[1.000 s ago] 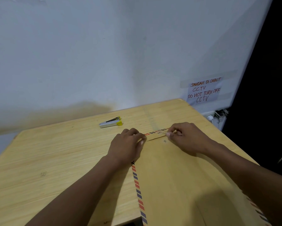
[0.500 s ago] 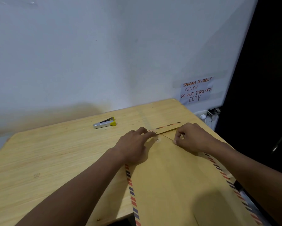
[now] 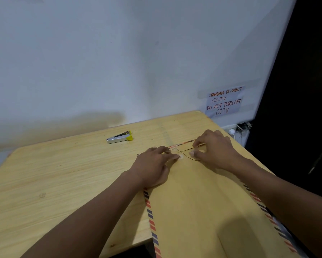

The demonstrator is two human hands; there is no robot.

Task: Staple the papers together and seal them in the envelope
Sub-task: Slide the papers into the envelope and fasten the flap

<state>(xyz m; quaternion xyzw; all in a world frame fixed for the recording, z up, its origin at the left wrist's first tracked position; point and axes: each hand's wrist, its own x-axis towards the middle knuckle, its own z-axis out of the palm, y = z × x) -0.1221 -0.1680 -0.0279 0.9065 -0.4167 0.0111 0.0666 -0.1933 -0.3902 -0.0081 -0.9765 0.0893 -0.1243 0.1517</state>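
One envelope (image 3: 203,211), brown with striped edges, is lying flat on the desk (image 3: 63,174), its near end hanging over the desk's front edge. Two grips are meeting at its far end. The left grip (image 3: 154,164) is pressing down with loosely spread fingers, one fingertip touching the single round clasp (image 3: 180,156), and is holding nothing. The right grip (image 3: 215,149) is pinching one thin dark string (image 3: 187,150) just beside that clasp. One stapler (image 3: 119,138), silver and yellow, is lying well apart to the left. One handwritten sign (image 3: 224,100) is hanging on the wall.
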